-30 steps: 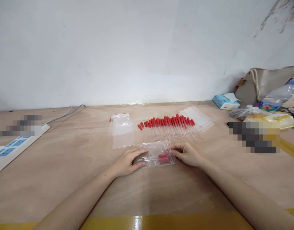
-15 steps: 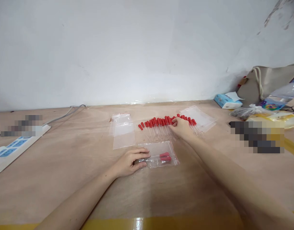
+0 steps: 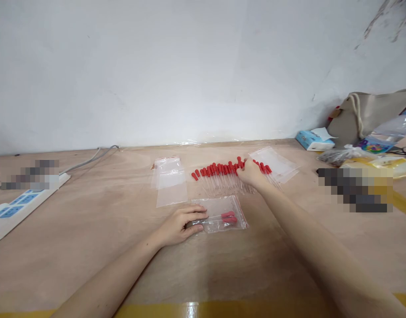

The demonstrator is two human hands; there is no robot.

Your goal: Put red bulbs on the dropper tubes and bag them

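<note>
A clear zip bag [image 3: 216, 205] lies flat in front of me, with two red-bulbed droppers [image 3: 228, 217] inside it. My left hand [image 3: 182, 225] rests on the bag's left end, fingers stretched out and thumb apart from them. Behind the bag, a long row of droppers [image 3: 219, 168] lies side by side, red bulbs away from me and clear stems towards me. At the right part of this row, my right hand [image 3: 251, 173] is closed in a pinch on a dropper, whose red bulb [image 3: 239, 160] sticks up past the others. The fingertips partly hide the neighbouring droppers.
Flat clear bags [image 3: 171, 181] lie left of the row, and more bags [image 3: 274, 162] lie behind its right end. A white power strip [image 3: 33, 198] is at the left. To the right are a blue tissue box [image 3: 313, 140], a bottle [image 3: 393, 130] and a grey bag [image 3: 375, 110].
My right hand has shifted slightly, and one red bulb now stands out above the row beside its fingertips. My left hand and the zip bag have stayed in place.
</note>
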